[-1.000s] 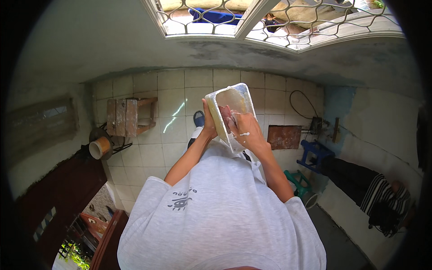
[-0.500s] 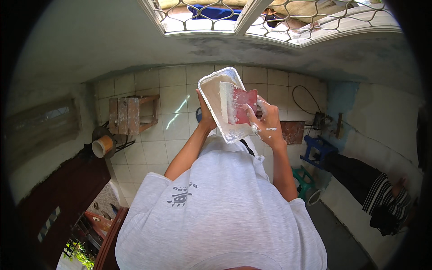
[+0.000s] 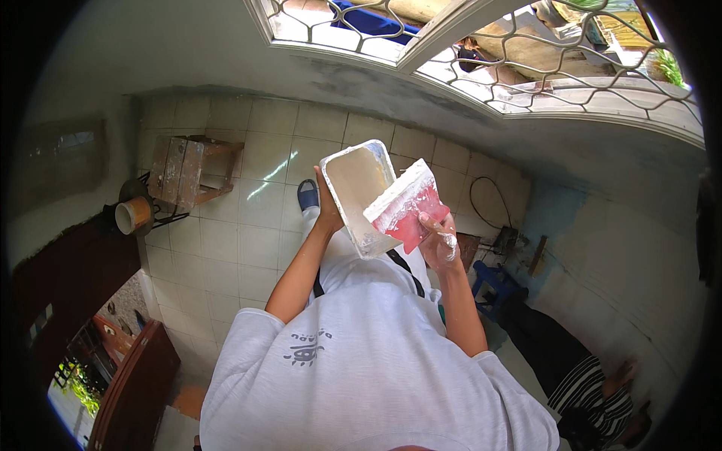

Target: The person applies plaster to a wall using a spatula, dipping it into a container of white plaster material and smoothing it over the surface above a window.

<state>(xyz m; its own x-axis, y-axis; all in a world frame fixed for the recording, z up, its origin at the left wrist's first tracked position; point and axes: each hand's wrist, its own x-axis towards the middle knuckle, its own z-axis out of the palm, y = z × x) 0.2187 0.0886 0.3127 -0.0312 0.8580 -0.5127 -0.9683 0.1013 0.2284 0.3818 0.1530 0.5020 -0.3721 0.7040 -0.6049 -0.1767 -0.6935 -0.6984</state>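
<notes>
Scraper [image 3: 410,207]: red, white-coated, pinched in right hand [image 3: 442,244].
Tub [image 3: 374,246]: clasped by left hand [image 3: 326,201].
Drip risk: blade [image 3: 406,197] could shed paste [image 3: 397,189] onto floor [image 3: 262,214] if tilted.

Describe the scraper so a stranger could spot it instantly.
From the grey shirt, follow the right forearm up to the right hand. It holds the scraper, beside the rectangular tub; unlike that pale tub, the scraper is red with a white-coated edge.

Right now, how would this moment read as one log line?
left hand: holding tray | right hand: gripping red scraper | white paste: on scraper edge
</notes>
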